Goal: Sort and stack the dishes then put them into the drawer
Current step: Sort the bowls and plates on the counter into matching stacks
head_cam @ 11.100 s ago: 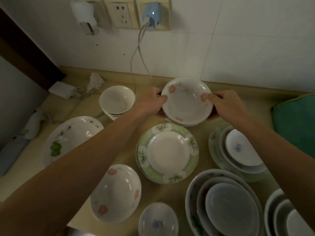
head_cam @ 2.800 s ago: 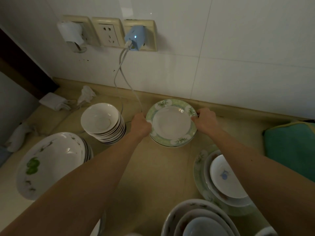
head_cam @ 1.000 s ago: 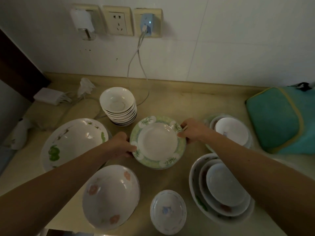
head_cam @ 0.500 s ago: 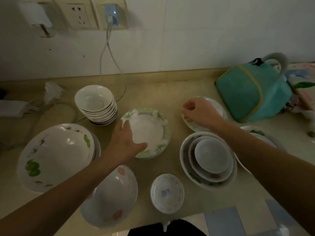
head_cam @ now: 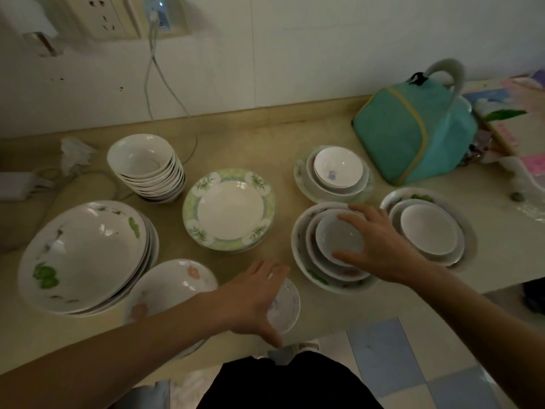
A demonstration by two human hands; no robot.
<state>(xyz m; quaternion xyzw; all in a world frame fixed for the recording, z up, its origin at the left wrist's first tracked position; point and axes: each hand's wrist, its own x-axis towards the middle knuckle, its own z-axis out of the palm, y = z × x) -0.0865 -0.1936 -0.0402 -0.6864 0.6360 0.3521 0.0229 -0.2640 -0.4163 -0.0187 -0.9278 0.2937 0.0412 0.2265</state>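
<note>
Bottom centre, the left hand [head_cam: 253, 299] hovers with fingers spread over the small blue-motif bowl [head_cam: 284, 302] at the table [head_cam: 274, 143] edge. Right of it, the right hand [head_cam: 380, 246] spreads over the nested bowl stack [head_cam: 312, 255], not clamped yet. Glazed ceramic, so probably slick and chippy (grip the rim, thumb inside). Mid-frame sits the green-rimmed plate [head_cam: 228, 209], bowl tower [head_cam: 147, 169] further back.

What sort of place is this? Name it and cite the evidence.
Probably a home kitchen counter: stacked bowls and plates spread over a beige countertop, with a tiled wall and power sockets behind.
</note>
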